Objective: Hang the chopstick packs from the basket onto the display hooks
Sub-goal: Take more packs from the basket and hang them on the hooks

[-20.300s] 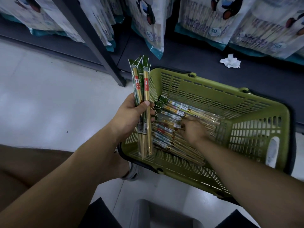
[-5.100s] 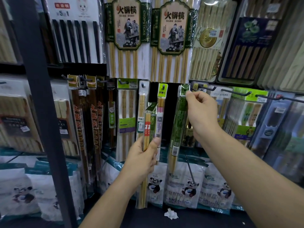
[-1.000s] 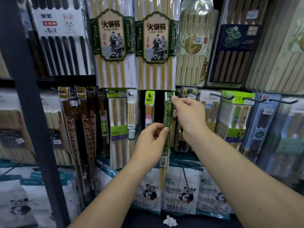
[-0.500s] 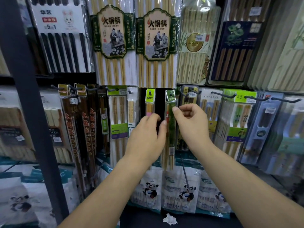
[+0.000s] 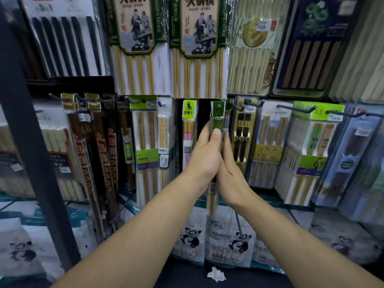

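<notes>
A narrow green chopstick pack (image 5: 217, 119) hangs from a display hook (image 5: 218, 107) in the middle row, its bamboo ends showing below my wrists. My left hand (image 5: 204, 156) holds the pack from the left, thumb laid across its front. From the right side, my right hand (image 5: 229, 171) presses against the pack with straight fingers. The two hands meet palm to palm around it. How many packs hang on this hook is hidden by my hands. The basket is out of view.
Other chopstick packs hang all around: a yellow-green topped pack (image 5: 189, 125) just left, black-and-gold ones (image 5: 242, 129) just right. Long hooks (image 5: 295, 108) stick out at right. A dark upright post (image 5: 31, 142) stands left. Panda bags (image 5: 228, 235) and a crumpled tissue (image 5: 216, 274) lie below.
The pack now hangs on the hook. My right hand came down from the pack's top to its side, and both hands closed in against the pack. The camera moved closer.
</notes>
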`<state>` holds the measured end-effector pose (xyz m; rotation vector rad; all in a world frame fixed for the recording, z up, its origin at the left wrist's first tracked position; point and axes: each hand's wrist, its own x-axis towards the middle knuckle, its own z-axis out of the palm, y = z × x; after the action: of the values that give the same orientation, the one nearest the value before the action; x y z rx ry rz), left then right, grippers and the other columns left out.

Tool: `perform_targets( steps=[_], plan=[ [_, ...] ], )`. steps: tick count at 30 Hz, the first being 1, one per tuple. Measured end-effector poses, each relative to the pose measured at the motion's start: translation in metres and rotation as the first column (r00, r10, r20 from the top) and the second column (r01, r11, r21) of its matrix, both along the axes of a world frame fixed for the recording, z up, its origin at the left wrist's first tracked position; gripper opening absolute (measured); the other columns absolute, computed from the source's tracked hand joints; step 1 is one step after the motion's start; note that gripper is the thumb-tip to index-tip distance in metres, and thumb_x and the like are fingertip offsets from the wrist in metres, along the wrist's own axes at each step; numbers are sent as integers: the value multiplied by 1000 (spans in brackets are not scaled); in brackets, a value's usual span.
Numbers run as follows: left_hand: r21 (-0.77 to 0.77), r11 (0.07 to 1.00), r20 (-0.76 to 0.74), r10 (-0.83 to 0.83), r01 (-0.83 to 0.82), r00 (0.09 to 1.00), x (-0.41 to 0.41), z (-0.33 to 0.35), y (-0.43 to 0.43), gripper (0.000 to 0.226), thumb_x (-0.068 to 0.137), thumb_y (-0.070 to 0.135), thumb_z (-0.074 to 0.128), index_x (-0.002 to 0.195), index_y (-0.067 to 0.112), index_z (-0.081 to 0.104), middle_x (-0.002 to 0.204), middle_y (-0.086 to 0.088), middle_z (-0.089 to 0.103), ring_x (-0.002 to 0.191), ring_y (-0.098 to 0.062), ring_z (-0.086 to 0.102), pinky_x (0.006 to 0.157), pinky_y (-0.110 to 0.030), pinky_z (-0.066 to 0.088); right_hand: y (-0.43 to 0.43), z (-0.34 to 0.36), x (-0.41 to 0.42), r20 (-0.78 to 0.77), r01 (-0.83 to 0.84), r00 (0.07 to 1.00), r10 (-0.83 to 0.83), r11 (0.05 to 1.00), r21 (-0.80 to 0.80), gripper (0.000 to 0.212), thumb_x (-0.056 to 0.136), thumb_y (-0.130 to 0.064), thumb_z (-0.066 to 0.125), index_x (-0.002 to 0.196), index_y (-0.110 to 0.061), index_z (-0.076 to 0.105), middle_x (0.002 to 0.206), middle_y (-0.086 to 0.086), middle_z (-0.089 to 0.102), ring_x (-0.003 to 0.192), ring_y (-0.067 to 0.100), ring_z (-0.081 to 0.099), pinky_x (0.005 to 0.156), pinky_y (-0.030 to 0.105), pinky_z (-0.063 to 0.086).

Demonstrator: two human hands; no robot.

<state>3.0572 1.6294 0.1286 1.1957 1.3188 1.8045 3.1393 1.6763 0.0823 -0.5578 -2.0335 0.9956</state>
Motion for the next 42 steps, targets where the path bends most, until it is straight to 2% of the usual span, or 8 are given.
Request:
perform_targets(
  steps=[12,21,25,27,29,32,35,42],
  plan=[
    [-42,998,83,43,-40,996,-9,4,36,55,111,38,39,163,29,24,165,9,32,138,-1,28,105,-23,20,49,1,-16,55,-10,998,8,999,35,75,102,-61,24,160,-32,-11,168,-17,-7,150,-5,-2,127,32,7],
    [-225,974,-85,-6,-13,996,0,-38,-8,71,108,39,47,164,30,4,170,3,19,155,-17,19,115,-30,22,7,-35,23,93,114,990,-105,989,-99,74,95,-66,32,161,-37,13,165,-15,24,148,2,26,123,37,27],
    [-334,942,-179,-104,39,978,3,-85,-48,36,104,43,50,137,56,42,127,48,46,135,-1,38,102,-14,31,-25,-74,53,154,200,970,-185,976,-83,53,100,-56,37,150,-37,37,140,-24,47,117,-27,40,98,9,38],
    [-394,917,-229,-164,63,960,2,-113,-73,45,95,52,52,140,49,48,122,43,47,128,2,44,98,-17,36,-42,-96,64,201,208,961,-188,975,-81,51,96,-62,34,141,-39,44,132,-27,50,111,-30,41,85,-1,37],
    [-499,866,-255,-166,17,952,-5,-143,-93,56,89,56,53,141,34,54,132,24,58,119,2,57,96,-24,46,-58,-122,71,291,200,941,-172,977,-70,36,100,-56,35,129,-40,50,122,-27,53,107,-22,47,79,1,39],
    [-598,792,-318,-93,-124,944,-25,-196,-123,13,100,43,57,105,35,66,99,4,73,90,-15,70,84,-35,58,-80,-171,78,444,165,892,-84,975,-146,18,105,-42,44,115,-35,58,100,-22,59,87,-7,57,68,11,42],
    [-708,665,-395,-90,-240,914,-45,-258,-150,11,105,33,55,103,25,62,87,-7,67,82,-32,66,69,-35,51,-102,-233,80,576,113,817,32,970,-214,12,105,-36,50,97,-35,59,82,-18,62,71,3,58,59,18,40],
    [-740,233,-654,-29,-631,756,-61,-377,-221,48,98,42,55,128,4,50,132,-23,52,125,-44,47,101,-51,44,-136,-386,84,833,187,504,228,913,-363,23,100,-27,55,110,-15,72,110,5,73,104,24,66,74,22,41]
  ],
)
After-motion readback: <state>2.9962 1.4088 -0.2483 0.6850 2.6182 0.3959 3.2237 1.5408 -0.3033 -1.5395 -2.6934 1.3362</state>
